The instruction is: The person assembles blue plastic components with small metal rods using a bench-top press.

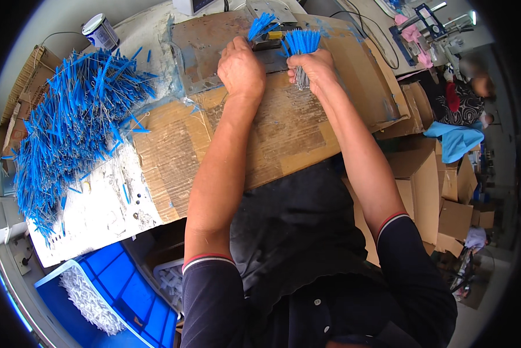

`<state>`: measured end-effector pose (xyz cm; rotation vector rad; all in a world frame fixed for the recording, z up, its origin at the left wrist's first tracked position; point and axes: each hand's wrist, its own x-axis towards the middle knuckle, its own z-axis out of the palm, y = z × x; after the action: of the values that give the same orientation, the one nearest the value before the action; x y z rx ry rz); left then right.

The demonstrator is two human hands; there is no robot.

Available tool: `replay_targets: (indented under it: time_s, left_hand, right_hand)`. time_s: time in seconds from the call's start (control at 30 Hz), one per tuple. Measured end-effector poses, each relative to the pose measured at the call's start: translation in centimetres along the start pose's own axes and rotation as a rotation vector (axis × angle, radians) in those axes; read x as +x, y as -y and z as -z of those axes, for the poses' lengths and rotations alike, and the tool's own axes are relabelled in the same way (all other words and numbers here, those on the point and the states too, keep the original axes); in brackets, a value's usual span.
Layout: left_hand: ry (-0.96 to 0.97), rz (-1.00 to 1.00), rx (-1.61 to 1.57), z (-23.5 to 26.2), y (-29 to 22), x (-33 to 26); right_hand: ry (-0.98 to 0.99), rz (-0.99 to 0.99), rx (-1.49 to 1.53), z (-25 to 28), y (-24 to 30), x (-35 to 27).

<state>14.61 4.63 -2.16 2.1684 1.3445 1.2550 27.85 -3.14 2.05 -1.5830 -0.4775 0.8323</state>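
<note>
The left hand (240,68) was clenched around a small bunch of blue-bristled twisted-wire brushes (261,25), whose bristle ends fanned out just above its knuckles. The right hand (312,68), just beside it and apart from it, gripped a thicker bundle of the same blue brushes (301,42), bristles standing up past the fingers and the grey wire stems (300,79) hanging down below the fist. Both hands sat over a worn brown cardboard sheet (283,133) covering the bench, close to a grey metal plate (198,52) lying to the left of the left hand. Between the two bunches, just ahead of the hands, stood a small dark fixture with a yellow part (272,38); what it was could not be told. Well off to the left of the left hand lay a large loose heap of blue wire brushes (69,127) on a scuffed white tabletop (104,209). A white tin can (100,31) stood beyond that heap. Below the left forearm, a blue plastic crate (127,296) held a pile of white pieces (89,301).
</note>
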Motion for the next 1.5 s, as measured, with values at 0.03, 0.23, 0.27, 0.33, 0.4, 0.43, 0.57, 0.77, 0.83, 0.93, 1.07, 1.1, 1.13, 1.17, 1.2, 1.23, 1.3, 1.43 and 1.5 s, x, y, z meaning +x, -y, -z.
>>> replay_targets:
  time_s: [0.03, 0.23, 0.27, 0.33, 0.4, 0.43, 0.57, 0.77, 0.83, 0.93, 1.07, 1.1, 1.13, 1.17, 1.2, 1.23, 1.3, 1.43, 1.5]
  left_hand:
    - [-0.001, 0.004, 0.0, 0.0, 0.0, 0.0]
    - [0.003, 0.017, -0.005, 0.0, 0.0, -0.1]
    - [-0.042, -0.016, -0.002, 0.0, 0.1, 0.0]
    - [-0.086, -0.048, 0.002, 0.0, 0.2, 0.0]
    - [-0.139, -0.101, -0.02, -0.1, 0.1, 0.0]
    - [-0.138, -0.102, -0.021, -0.1, 0.0, -0.1]
    - [-0.004, -0.098, 0.001, -0.1, -0.2, -0.3]
    - [0.069, -0.105, 0.042, -0.4, 0.0, -0.1]
    - [0.084, -0.104, 0.047, -0.5, 0.0, -0.1]
    - [0.097, -0.101, 0.043, -0.4, 0.1, -0.1]
    - [0.089, -0.153, 0.072, -0.5, 0.2, -0.2]
    - [0.085, -0.177, 0.089, -0.5, 0.1, -0.3]
    - [0.087, -0.179, 0.087, -0.5, 0.0, -0.3]
    - [0.082, -0.195, 0.1, -0.5, 0.0, -0.3]
    - [0.076, -0.21, 0.112, -0.5, 0.0, -0.3]
    - [0.077, -0.213, 0.111, -0.5, 0.0, -0.3]
    - [0.085, -0.18, 0.128, -0.5, -0.1, -0.3]
    - [0.083, -0.184, 0.237, -0.6, 0.0, -0.3]
    - [0.068, -0.095, 0.215, -0.3, -0.1, -0.2]
  right_hand:
    - [-0.028, 0.004, -0.026, -0.1, 0.0, 0.2]
    - [-0.091, -0.008, -0.065, -1.0, 0.2, 0.1]
    - [-0.092, -0.008, -0.066, -1.1, 0.2, 0.0]
    - [-0.111, 0.019, -0.056, -1.3, 0.2, -0.4]
    - [-0.102, 0.014, -0.024, -1.0, 0.3, -0.6]
    - [-0.09, 0.009, 0.008, -0.9, 0.4, -0.8]
    - [-0.093, -0.041, 0.073, -0.3, 0.1, -0.5]
    - [0.013, -0.052, 0.17, 1.1, -0.6, -0.7]
    - [0.011, -0.028, 0.167, 1.5, -0.9, -0.6]
    - [0.0, 0.01, 0.149, 1.2, -0.8, -1.1]
    - [0.07, 0.028, 0.178, 1.1, -0.5, -1.8]
    - [0.073, 0.022, 0.169, 1.1, -0.6, -1.7]
    - [0.075, 0.016, 0.161, 1.1, -0.6, -1.6]
    - [0.073, 0.016, 0.163, 1.2, -0.7, -1.4]
    - [0.058, 0.01, 0.166, 1.1, -0.8, -1.2]
    - [0.044, 0.005, 0.17, 1.1, -0.9, -1.0]
    - [0.021, 0.02, 0.149, 0.9, -0.9, -0.7]
    - [-0.022, 0.05, 0.103, 0.1, -0.8, -0.7]
    - [-0.027, 0.049, 0.103, 0.2, -0.8, -0.6]
